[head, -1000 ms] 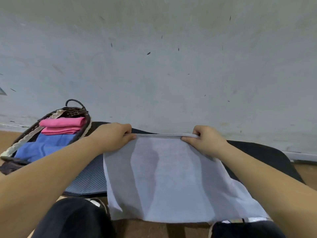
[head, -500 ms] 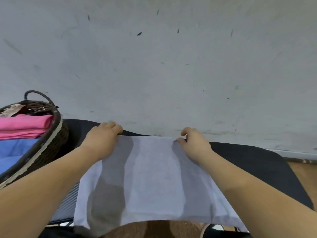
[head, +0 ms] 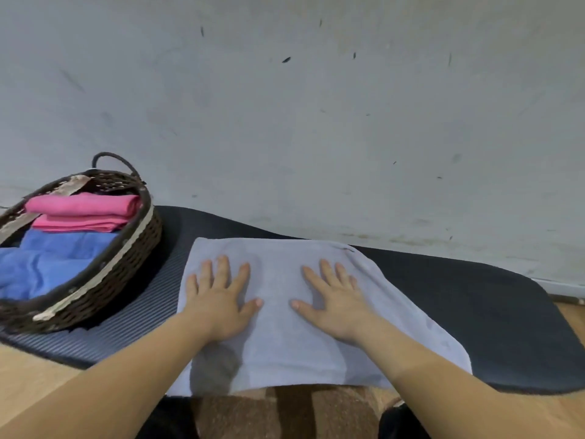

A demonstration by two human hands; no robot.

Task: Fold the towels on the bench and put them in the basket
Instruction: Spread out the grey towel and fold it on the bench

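Head view, looking down and forward. Grey scuffed wall (head: pixel 316 122) fills the upper half. Below it, dark padded bench (head: pixel 474 312) runs left to right against the wall; wood-toned floor (head: pixel 31 375) shows at the lower left.

Pale grey towel (head: pixel 278 340) lies flat on the bench, centre of frame. Its far edge is near the wall side and its near edge hangs slightly over the front of the bench. Surface mostly smooth, with a small raised corner at the far right.

Dark woven basket (head: pixel 133 261) sits on the left end of the bench, just beside the towel, not touching it. Handle loop at its far rim. Inside: blue towel (head: pixel 47 264) on the near side, two folded pink towels (head: pixel 82 205) stacked on the far side.

Left hand (head: pixel 218 299): palm down on the left half of the grey towel, fingers straight and spread, pressing, grasping nothing. Right hand (head: pixel 335 302): same posture on the right half, fingers spread flat. Thumbs point toward each other, apart.
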